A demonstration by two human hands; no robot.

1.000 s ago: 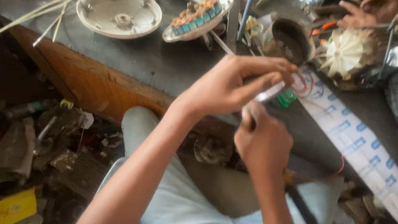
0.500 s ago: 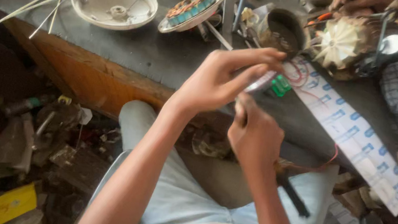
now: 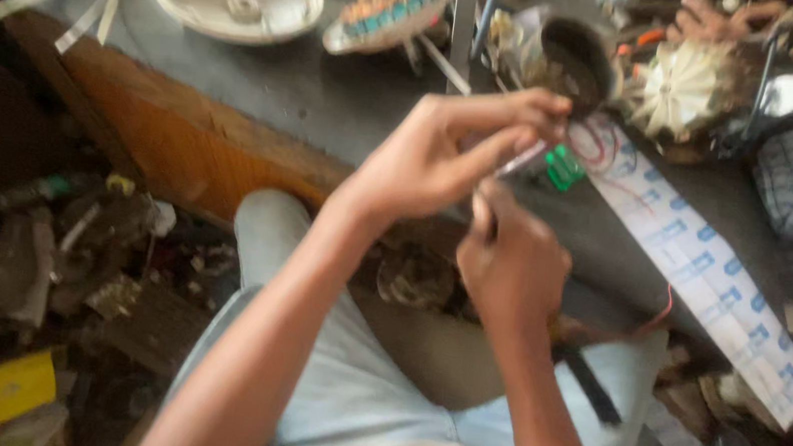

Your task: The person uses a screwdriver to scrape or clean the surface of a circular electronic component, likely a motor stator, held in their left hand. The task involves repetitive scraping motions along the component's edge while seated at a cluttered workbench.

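The left hand [image 3: 445, 153] has risen slightly, pinching a thin pale strip [image 3: 522, 158]; the right hand [image 3: 511, 257], closed, grips its lower end near the surface [image 3: 330, 104] edge.

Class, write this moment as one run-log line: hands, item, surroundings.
left hand: pinches thin pale strip | right hand: closed beneath it | small green part, long white blue-printed strip on dark workbench
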